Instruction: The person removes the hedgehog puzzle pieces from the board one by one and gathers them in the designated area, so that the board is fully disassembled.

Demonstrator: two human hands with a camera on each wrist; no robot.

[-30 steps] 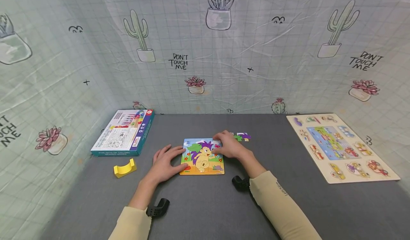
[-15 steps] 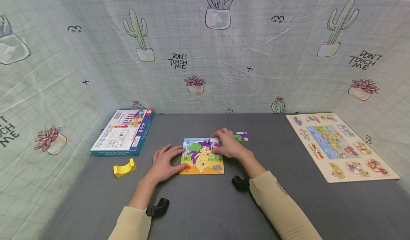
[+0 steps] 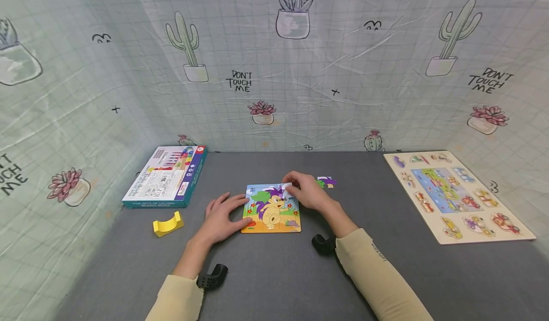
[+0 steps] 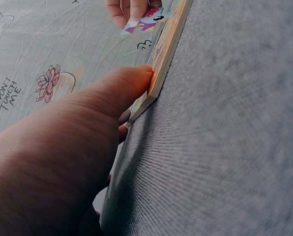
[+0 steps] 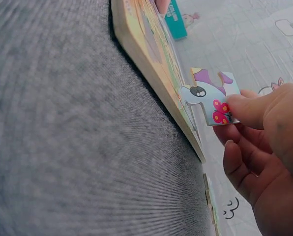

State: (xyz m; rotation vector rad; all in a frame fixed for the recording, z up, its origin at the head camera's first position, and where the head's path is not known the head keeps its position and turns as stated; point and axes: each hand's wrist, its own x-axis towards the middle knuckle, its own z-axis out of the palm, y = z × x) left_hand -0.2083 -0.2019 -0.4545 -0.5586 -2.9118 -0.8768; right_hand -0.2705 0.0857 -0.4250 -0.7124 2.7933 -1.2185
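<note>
Raised since the earlier frame: the notched jigsaw piece (image 5: 213, 98), tilted at the square puzzle's (image 3: 272, 216) upper-right corner, mid-frame. From left, I see a smooth yellow arch (image 3: 168, 225), the left hand (image 3: 220, 221) unclenched against the puzzle's edge, the right hand (image 3: 309, 192) pinching that piece.

Head view: looks forward and down from above the person; farthest and widest, taking in grey table (image 3: 266, 273) and patterned curtain (image 3: 193, 121). Left wrist view: very close behind left hand (image 3: 220, 220), low along the tabletop; rolled, table at frame right. Right wrist view: beside right hand (image 3: 310, 192), equally low, rolled oppositely, table at frame left. Puzzle board (image 3: 271, 210) common to all three; wrist views share the puzzle piece (image 5: 214, 98) close up.
</note>
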